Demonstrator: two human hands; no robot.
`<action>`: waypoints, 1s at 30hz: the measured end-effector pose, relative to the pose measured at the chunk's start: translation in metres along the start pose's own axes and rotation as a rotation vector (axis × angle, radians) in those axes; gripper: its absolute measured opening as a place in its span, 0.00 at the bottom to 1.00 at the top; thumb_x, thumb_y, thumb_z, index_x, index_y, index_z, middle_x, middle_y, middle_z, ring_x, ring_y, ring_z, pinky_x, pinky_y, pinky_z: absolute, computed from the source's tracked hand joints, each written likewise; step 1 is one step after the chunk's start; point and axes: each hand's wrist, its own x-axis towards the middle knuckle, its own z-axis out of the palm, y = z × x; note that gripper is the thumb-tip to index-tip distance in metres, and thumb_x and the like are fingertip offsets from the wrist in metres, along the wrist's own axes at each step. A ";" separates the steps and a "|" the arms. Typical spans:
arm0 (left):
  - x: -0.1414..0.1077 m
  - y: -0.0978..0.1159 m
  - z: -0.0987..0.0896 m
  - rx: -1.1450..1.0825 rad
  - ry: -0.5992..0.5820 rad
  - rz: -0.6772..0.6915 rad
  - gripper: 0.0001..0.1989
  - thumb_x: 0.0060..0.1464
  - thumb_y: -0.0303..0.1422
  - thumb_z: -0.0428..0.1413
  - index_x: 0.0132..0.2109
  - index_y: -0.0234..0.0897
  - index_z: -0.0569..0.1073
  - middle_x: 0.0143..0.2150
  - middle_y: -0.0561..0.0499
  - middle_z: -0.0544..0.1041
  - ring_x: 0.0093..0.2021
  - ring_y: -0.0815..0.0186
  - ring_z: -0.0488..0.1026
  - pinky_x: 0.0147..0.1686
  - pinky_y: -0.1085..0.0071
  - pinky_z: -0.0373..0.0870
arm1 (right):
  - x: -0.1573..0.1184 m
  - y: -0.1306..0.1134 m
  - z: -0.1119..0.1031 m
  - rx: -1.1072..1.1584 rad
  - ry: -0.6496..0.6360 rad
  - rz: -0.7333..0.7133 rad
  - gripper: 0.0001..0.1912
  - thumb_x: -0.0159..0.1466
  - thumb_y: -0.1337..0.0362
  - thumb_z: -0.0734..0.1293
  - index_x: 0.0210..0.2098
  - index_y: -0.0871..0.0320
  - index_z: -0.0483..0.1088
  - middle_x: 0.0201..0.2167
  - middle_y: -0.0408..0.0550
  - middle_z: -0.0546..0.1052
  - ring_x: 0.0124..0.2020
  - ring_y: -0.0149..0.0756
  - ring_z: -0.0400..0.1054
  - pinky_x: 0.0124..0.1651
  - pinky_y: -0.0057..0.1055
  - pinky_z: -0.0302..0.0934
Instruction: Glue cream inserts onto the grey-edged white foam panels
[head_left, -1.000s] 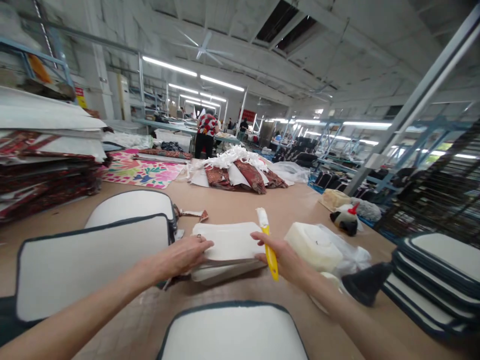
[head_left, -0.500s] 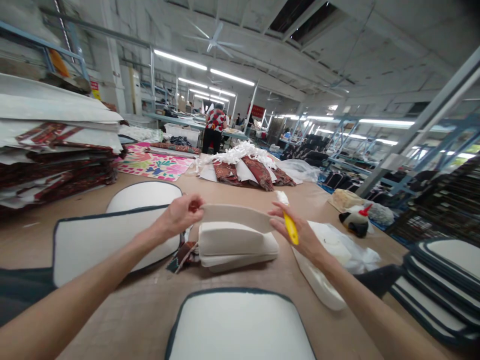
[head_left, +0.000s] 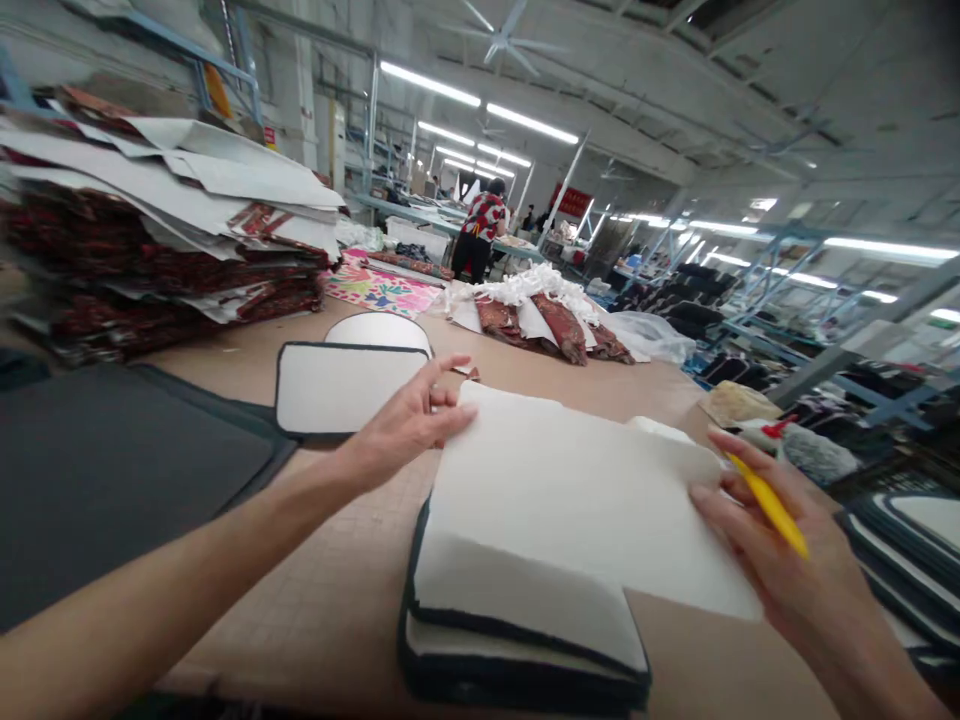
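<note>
A white sheet (head_left: pixel 577 480) is stretched between my two hands, above a dark-edged white panel (head_left: pixel 517 610) near the table's front edge. At the sheet's upper left corner, my left hand (head_left: pixel 420 410) pinches it between thumb and fingers. My right hand (head_left: pixel 765 510) grips the sheet's right edge and also holds a yellow-handled brush (head_left: pixel 769 505), whose bristles are hidden. Beneath the top panel lies at least one more dark-edged panel. Another white panel with dark edging (head_left: pixel 349 390) rests left of my left hand, in front of a rounded one (head_left: pixel 379 330).
Tall stacks of white and red patterned pieces (head_left: pixel 172 230) stand at the left, behind dark cloth (head_left: pixel 127 470). White scraps on red patterned pieces (head_left: pixel 547 315) lie at the back. More dark-edged panels (head_left: pixel 915 550) are stacked at right. A person (head_left: pixel 480 225) stands farther off.
The sheet has come from the pile mid-table to over the front panel, held by both hands. The view has turned, and more dark cloth shows at left.
</note>
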 end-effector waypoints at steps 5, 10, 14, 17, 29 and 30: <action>-0.047 -0.055 -0.004 -0.019 -0.053 -0.157 0.20 0.44 0.33 0.60 0.47 0.38 0.72 0.40 0.51 0.72 0.38 0.66 0.69 0.37 0.72 0.64 | -0.022 0.023 0.000 -0.035 -0.065 0.156 0.39 0.44 0.50 0.72 0.54 0.53 0.62 0.30 0.43 0.68 0.24 0.32 0.65 0.21 0.24 0.61; -0.064 -0.083 -0.008 0.036 0.009 -0.241 0.22 0.39 0.33 0.61 0.45 0.34 0.74 0.35 0.50 0.73 0.35 0.64 0.68 0.36 0.70 0.64 | -0.025 0.027 0.007 -0.118 -0.093 0.190 0.39 0.44 0.49 0.71 0.54 0.53 0.62 0.30 0.44 0.71 0.26 0.35 0.67 0.23 0.26 0.63; -0.066 -0.094 -0.009 -0.017 0.008 -0.209 0.22 0.36 0.31 0.60 0.43 0.32 0.74 0.42 0.46 0.73 0.37 0.63 0.69 0.36 0.69 0.65 | -0.032 0.009 0.016 -0.212 -0.085 0.179 0.37 0.46 0.48 0.70 0.53 0.52 0.63 0.31 0.44 0.72 0.26 0.36 0.68 0.24 0.27 0.64; -0.068 -0.098 -0.009 -0.019 0.014 -0.184 0.19 0.36 0.30 0.60 0.41 0.32 0.75 0.42 0.46 0.72 0.37 0.63 0.68 0.38 0.69 0.65 | -0.038 -0.002 0.023 -0.242 -0.064 0.160 0.35 0.49 0.48 0.68 0.53 0.52 0.62 0.32 0.44 0.72 0.26 0.35 0.68 0.24 0.26 0.63; -0.072 -0.097 -0.009 0.164 0.015 -0.161 0.19 0.38 0.25 0.57 0.42 0.36 0.76 0.44 0.48 0.70 0.36 0.66 0.69 0.29 0.75 0.67 | -0.034 0.008 0.017 -0.281 -0.123 0.130 0.34 0.47 0.47 0.69 0.51 0.52 0.64 0.30 0.44 0.72 0.25 0.35 0.67 0.25 0.27 0.63; -0.072 -0.097 -0.009 0.191 0.008 -0.157 0.20 0.38 0.25 0.57 0.43 0.36 0.76 0.44 0.48 0.70 0.36 0.66 0.69 0.29 0.75 0.68 | -0.033 0.012 0.016 -0.281 -0.137 0.118 0.34 0.47 0.47 0.69 0.51 0.53 0.64 0.30 0.44 0.71 0.26 0.35 0.67 0.26 0.27 0.63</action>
